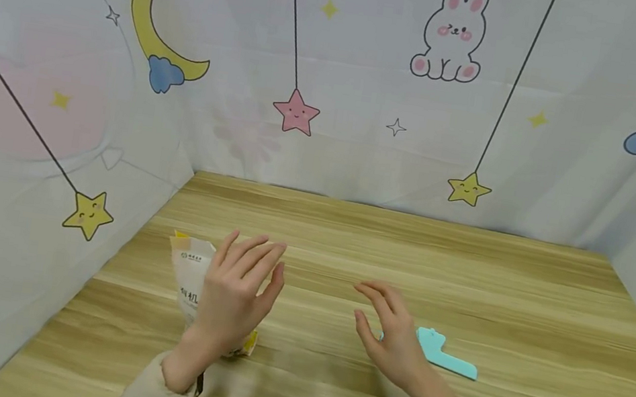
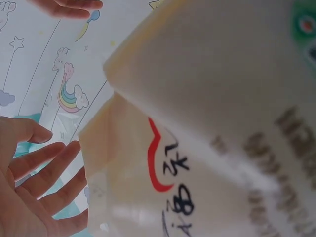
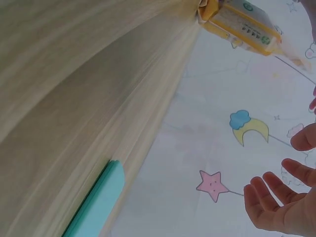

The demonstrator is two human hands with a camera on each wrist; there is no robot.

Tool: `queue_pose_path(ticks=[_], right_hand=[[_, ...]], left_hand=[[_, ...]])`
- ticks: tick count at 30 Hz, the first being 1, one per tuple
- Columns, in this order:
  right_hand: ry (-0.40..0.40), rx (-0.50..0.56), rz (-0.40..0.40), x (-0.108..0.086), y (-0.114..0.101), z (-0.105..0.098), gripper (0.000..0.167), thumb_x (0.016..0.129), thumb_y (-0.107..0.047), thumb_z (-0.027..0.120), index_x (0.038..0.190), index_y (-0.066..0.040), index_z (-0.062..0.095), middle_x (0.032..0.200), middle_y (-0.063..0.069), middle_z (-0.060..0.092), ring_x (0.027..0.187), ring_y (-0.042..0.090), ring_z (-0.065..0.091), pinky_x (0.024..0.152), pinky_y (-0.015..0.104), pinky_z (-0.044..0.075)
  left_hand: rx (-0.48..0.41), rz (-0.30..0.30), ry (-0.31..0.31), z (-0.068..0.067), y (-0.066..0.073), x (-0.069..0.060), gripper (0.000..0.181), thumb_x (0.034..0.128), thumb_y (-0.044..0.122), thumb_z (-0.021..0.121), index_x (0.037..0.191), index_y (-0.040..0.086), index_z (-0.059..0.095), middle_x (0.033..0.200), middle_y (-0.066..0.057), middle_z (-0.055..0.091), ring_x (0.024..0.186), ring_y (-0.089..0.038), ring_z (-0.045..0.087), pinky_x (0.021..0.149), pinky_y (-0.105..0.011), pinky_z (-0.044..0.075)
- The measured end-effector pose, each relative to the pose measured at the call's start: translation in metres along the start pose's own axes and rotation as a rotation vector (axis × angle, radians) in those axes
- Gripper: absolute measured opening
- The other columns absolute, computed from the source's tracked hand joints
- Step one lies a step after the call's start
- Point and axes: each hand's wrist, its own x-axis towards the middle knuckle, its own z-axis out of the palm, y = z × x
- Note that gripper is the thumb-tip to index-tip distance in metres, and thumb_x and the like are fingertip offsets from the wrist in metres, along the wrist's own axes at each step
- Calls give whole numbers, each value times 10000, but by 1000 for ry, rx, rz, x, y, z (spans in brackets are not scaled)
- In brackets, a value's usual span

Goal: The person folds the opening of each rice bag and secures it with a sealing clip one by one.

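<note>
A white and yellow printed food bag (image 1: 189,268) stands on the left of the table, partly hidden behind my left hand (image 1: 238,289). That hand is raised with its fingers fairly straight and holds nothing. The left wrist view has the bag (image 2: 197,74) very close, beside the left fingers; whether they touch it I cannot tell. My right hand (image 1: 392,338) hovers over the table, fingers loosely bent, with nothing in it. Partly covered by it in the head view, a turquoise bag sealing clip (image 1: 450,362) lies on the wood, its edge also showing in the right wrist view (image 3: 101,202).
The wood-grain table (image 1: 335,248) ends at a white curtain (image 1: 365,83) printed with stars, moons and a rabbit. The curtain also closes off the left and right sides.
</note>
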Motion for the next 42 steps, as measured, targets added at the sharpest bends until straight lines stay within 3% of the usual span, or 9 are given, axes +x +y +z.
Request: queue_pose_path(ticks=[6,14,24,35,42], right_hand=[[7,0,-28,4,-4,6,404,781,-20,622,1173,-78,540,1138,68,539,1060,197,513,806,377,483],[-4,17,-28,8,-8,11,395,793,-27,615,1176,-82,536,1143,65,535,1061,196,509,807,370,479],[-1,53,-48,15,-12,14,379,792,-9,610,1161,-61,543,1128,72,545,1053,197,520,817,365,478],[-41,196,-16,26,-20,25,280,849,-55,573,1129,-57,568,1126,91,567,996,184,566,698,285,503],[-40,230,-2,35,-25,34,262,860,-70,564,1121,-45,575,1111,81,576,978,201,574,711,267,501]], left_hand=[[35,-7,6,-5,-6,0,287,897,170,444,925,13,682,825,-121,689,833,-283,630,863,-523,405],[53,-40,-44,-10,-11,-1,308,908,194,433,947,12,678,836,-134,688,854,-291,625,884,-537,384],[56,-42,-23,-17,-18,-3,298,902,188,443,942,11,680,846,-133,686,848,-295,621,866,-550,369],[76,-73,-27,-25,-29,-6,299,906,206,446,966,21,674,913,-128,680,896,-319,604,922,-595,259],[79,-117,-68,-34,-35,-9,221,820,125,548,983,33,666,960,-121,670,957,-327,577,965,-616,200]])
